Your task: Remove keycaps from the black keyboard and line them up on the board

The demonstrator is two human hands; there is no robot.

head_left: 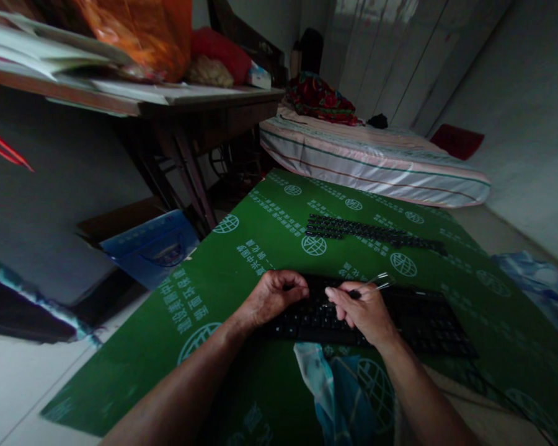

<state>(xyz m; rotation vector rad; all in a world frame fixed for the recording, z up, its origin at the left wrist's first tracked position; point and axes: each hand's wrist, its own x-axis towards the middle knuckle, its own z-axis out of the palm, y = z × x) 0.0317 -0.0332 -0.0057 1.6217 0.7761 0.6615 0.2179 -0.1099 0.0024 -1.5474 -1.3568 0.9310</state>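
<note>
A black keyboard (428, 319) lies across the green board, with part of its keys under my hands. My left hand (276, 297) rests over its upper left part, thumb and forefinger pinched together. Whatever may be between those fingertips is too small to make out. My right hand (363, 310) grips a keycap puller (382, 282) like a pen, its thin wire ends pointing away to the upper right. The fingertips are just above the middle keys. Beyond the keyboard, several loose black keycaps (372, 232) are laid out in rows.
The green printed board (134, 365) forms the work surface. A blue cloth (339, 390) lies at its near edge. A dark cable (497, 390) runs off right. To the left stand a desk (214, 105) and a blue bag (153, 244); behind is a bed (376, 155).
</note>
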